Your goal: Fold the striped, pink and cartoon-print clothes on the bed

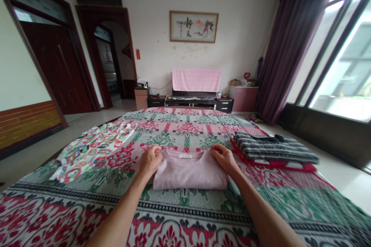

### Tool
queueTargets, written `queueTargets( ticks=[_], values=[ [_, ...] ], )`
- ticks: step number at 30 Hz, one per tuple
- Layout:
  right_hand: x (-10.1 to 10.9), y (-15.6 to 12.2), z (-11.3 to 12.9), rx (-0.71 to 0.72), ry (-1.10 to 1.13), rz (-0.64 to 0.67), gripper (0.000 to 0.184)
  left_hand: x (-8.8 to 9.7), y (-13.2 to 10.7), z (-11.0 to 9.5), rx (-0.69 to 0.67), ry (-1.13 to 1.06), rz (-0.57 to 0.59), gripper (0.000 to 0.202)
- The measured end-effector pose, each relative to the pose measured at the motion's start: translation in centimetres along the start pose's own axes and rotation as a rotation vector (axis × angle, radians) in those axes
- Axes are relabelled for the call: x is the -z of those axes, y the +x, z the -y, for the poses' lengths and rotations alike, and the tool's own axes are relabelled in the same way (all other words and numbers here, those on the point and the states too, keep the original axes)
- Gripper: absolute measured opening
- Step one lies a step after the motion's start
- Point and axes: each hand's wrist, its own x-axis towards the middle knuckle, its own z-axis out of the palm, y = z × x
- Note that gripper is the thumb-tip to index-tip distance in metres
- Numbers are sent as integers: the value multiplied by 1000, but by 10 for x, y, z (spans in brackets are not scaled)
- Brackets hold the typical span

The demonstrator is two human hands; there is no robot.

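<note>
A: Where was the pale pink top (189, 173), and how did the hands hold it?

B: It lay folded on the patterned cover (182, 127), directly in front of the person, with its neckline at the far side. The left hand (151, 160) had thumb and fingers closed on the left shoulder corner, and the right hand (226, 158) pinched the opposite corner.

A: For what reason in this manner?

B: In my judgement, two corners gripped at nearly the same level could make the far edge straight and the fabric flat. The white label (185, 156) showed about midway between the hands, so the top seemed evenly placed.

A: And the other clothes?

B: On the right, a striped knit garment (272, 148) lay folded upon a red folded cloth (301, 167), perhaps stacked so to need less room. On the left, a white printed garment (97, 147) lay more loosely, well apart from the stack. Maybe the two sides separated them, but I could not be certain.

A: Were there containers?

B: By the far wall stood a low black cabinet (224, 105) with drawers, and beside it a pink-fronted cabinet (245, 99). Both looked shut, therefore I could not tell their contents. On the pink-fronted one stood a red heart-shaped object (247, 75) among small things.
</note>
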Motion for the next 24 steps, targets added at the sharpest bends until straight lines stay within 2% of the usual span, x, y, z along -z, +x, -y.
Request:
queueTargets(
  ticks=[4,6,8,11,14,19,24],
  values=[
    [-2,-1,10,72,18,-33,25,2,-3,-13,-234,52,-61,29],
    [-2,-2,17,114,23,-36,22,-4,-6,-15,-372,80,2,31],
    [-2,-4,23,150,10,-25,20,-13,-12,-14,-452,136,116,37],
    [-1,-7,30,188,-22,15,19,-27,-19,-9,-435,253,242,51],
    [0,-9,33,217,-77,105,21,-33,-22,-4,-415,307,272,56],
    [-2,-14,30,209,-194,308,23,-29,-20,-2,-467,282,230,52],
    [-4,-19,23,208,-170,329,22,-31,-18,3,-463,187,202,50]
  ],
)
